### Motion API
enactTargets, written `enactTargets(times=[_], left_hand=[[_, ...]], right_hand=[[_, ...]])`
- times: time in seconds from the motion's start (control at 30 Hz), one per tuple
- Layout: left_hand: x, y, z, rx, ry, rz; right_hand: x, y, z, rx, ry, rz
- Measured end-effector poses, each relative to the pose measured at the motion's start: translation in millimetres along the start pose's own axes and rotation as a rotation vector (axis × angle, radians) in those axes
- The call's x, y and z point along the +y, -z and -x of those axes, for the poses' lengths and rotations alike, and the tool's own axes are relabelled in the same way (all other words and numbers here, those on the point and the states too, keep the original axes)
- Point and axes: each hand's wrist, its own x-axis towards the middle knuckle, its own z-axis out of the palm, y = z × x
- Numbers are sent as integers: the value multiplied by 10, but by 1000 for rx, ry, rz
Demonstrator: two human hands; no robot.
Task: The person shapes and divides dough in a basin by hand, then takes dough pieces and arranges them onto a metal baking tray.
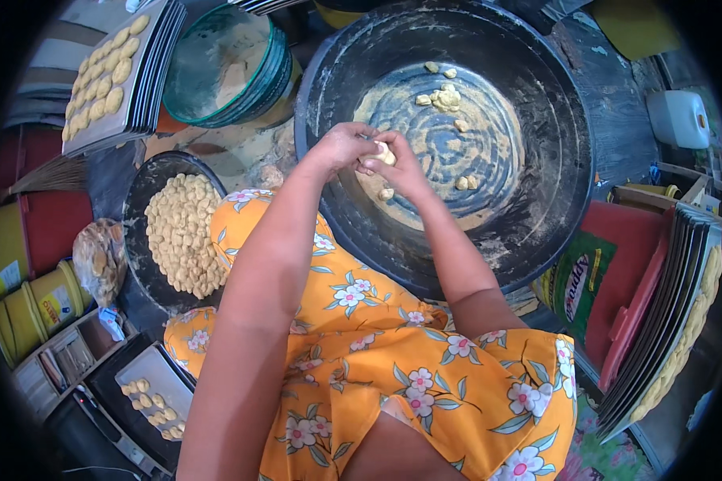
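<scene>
Over the near left part of a large black tub [561,88], both my hands are closed around one small pale lump of dough [384,154]. My left hand [345,150] grips it from the left with bent fingers. My right hand [403,170] holds it from the right, thumb toward me; part of the lump is hidden by the fingers. On the floury tub bottom below lie a few loose dough pieces [467,183], and farther off a small clump of dough [445,98].
Left of my knee, a black basin [132,248] holds many dough balls. Stacked trays [96,144] with shaped dough stand far left, beside a green flour bucket [269,64]. More stacked trays [658,321] stand at right, near a red container [610,345]. A small tray [176,393] sits low left.
</scene>
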Motion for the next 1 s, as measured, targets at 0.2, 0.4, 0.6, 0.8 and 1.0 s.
enactTargets(times=[0.2, 0.4, 0.6, 0.8, 1.0], left_hand=[[-175, 101, -142, 218, -113, -264], [-185, 236, -250, 519, -231, -437], [-239, 258, -146, 539, -370, -698], [-227, 193, -256, 337, -282, -715], [-302, 263, -173, 212, -163, -696]], right_hand=[[20, 159, -41, 40, -324, -198], [1125, 520, -465, 89, -451, -161], [1311, -395, -557, -183, -310, 879], [1904, -285, 587, -369, -477, 673], [1822, 1210, 876, -374, -1105, -299]])
